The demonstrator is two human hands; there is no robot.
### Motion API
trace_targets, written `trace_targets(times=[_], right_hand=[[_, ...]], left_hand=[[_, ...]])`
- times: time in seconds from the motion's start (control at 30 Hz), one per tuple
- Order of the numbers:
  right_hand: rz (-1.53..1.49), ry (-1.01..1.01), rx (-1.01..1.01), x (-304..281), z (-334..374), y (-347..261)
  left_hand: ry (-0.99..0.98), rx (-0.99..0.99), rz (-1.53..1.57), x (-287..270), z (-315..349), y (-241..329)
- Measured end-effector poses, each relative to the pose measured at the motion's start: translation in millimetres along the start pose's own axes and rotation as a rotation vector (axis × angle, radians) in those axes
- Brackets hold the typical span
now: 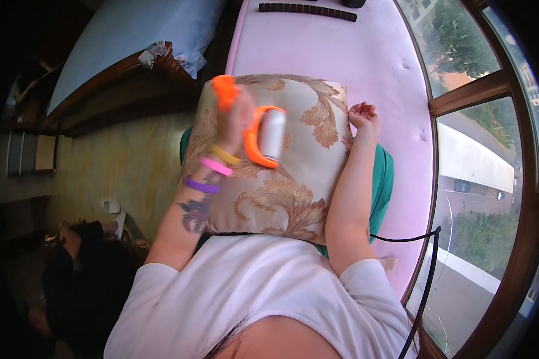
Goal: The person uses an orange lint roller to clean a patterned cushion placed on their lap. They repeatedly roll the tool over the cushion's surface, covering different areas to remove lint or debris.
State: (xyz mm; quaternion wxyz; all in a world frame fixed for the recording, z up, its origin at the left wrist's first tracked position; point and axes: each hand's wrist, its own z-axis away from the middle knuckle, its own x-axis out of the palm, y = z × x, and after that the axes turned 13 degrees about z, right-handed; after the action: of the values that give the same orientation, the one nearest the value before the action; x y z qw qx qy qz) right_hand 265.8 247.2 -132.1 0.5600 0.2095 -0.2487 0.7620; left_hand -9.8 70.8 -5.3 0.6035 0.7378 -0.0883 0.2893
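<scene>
My left hand (236, 119), blurred by motion, is closed round the orange handle of a lint roller. The lint roller's white roll (273, 134) sits in an orange frame over the middle of a cushion (281, 203). Whether the roll touches the fabric I cannot tell. The cushion is beige with brown leaf patterns and lies across my lap. At its far right corner rests my right hand (364, 115), fingers loosely curled in and nothing visible in them; that forearm lies along the cushion's right side.
Beneath me is a pink padded surface (395, 66) with a black and red bar (308, 11) at its far end. Windows (473, 137) line the right side, where a black cable (432, 269) hangs. Left are a wooden-framed bed (126, 72) and another person (84, 281) in dark clothes.
</scene>
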Motion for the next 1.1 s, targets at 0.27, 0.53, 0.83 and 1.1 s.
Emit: trace_targets(times=[0.27,0.53,0.83,1.1], right_hand=[[0.010,-0.026,-0.006,3.2,-2.5,2.7],[-0.063,0.071,0.012,-6.6,5.9,-2.6],[-0.068,-0.009,0.008,-11.3,11.8,-11.9],[-0.031,0.016,0.022,-10.2,5.0,-11.3]], left_hand=[[0.067,0.017,0.152,-98.6,26.5,82.4],[0.152,0.011,-0.517,-132.6,61.1,135.1],[0.007,0.089,0.075,-22.3,88.0,50.0],[-0.139,-0.150,0.129,95.8,75.5,-40.4]])
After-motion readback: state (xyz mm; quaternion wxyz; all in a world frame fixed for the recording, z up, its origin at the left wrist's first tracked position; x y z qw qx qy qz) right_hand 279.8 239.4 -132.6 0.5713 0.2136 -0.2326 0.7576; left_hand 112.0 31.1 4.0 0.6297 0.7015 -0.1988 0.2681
